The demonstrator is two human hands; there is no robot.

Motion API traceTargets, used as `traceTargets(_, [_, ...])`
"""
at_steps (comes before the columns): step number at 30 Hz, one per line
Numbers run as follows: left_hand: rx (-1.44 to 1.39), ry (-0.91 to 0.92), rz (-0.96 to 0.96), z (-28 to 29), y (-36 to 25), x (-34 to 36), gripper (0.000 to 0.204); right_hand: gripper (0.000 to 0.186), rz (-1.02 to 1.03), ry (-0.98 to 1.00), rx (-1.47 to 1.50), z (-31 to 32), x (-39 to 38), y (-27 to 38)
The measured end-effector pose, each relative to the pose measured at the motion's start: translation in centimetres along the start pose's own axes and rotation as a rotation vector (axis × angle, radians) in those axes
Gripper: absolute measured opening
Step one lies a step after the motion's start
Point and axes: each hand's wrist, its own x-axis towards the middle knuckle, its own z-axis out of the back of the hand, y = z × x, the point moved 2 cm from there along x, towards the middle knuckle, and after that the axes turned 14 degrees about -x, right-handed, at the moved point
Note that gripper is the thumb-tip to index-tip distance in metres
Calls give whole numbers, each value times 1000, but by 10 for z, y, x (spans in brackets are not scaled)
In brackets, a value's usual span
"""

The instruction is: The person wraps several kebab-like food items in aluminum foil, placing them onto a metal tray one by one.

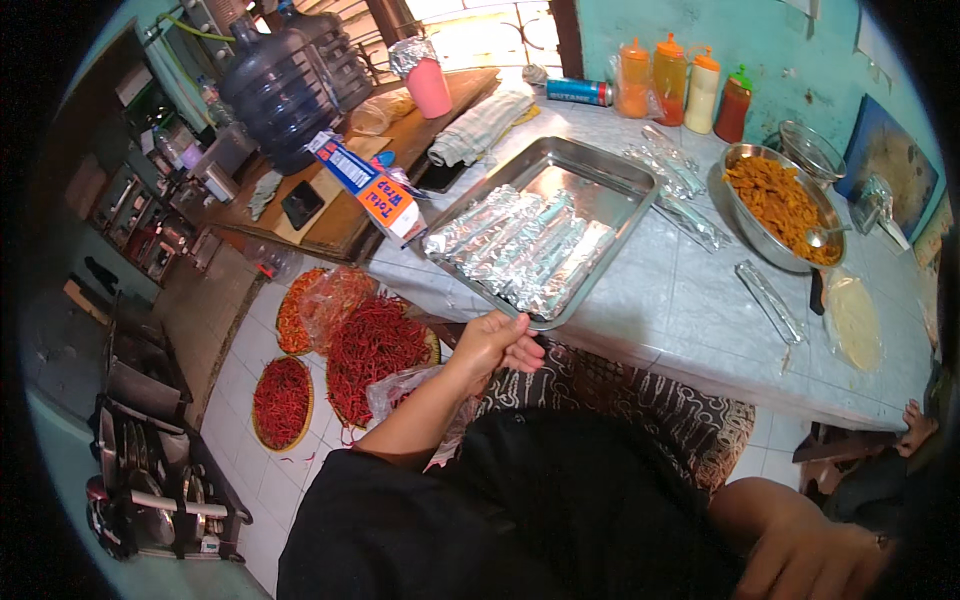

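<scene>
A metal baking tray (pixel 640 170) lies on the table with several foil-wrapped rolls (pixel 520 245) side by side in it. My left hand (pixel 492 348) grips the tray's near corner, thumb on the rim and fingers curled beneath. My right hand (pixel 815 555) hangs low by my body at the lower right, away from the table; the frame's edge cuts off its fingers, and nothing shows in it. Right of the tray lie more foil-wrapped rolls (pixel 692 220) and a single foil-wrapped stick shape (pixel 770 302). A steel bowl (pixel 733 205) holds orange-brown food with a spoon (pixel 822 237).
A blue-and-orange wrap box (pixel 365 190) stands left of the tray. Squeeze bottles (pixel 668 82) and a blue gas can (pixel 578 92) line the back. Pale flatbreads in plastic (pixel 855 325) lie right. Baskets of red chillies (pixel 375 350) sit on the floor; another person's foot (pixel 915 428) shows right.
</scene>
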Motion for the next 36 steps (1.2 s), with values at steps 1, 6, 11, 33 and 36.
traceTargets(1, [47,-7,-3,-4,-1,-2,41,19,-20,2,38,-1,-1,-2])
traceTargets(6, [734,-58,-31,-3,-24,-19,43,22,-46,-23,160,-1,-5,-5])
traceTargets(11, [1230,-291,-1369,-8,-105,-21,7,24,-63,-85,217,2,-10,-10])
traceTargets(33, [1494,-697,-1308,106,-133,-11,33,39,-113,-172,271,4,-12,-23])
traceTargets(36, [1410,-733,-1309,123,-130,-20,31,38,-102,-101,267,7,-7,-30])
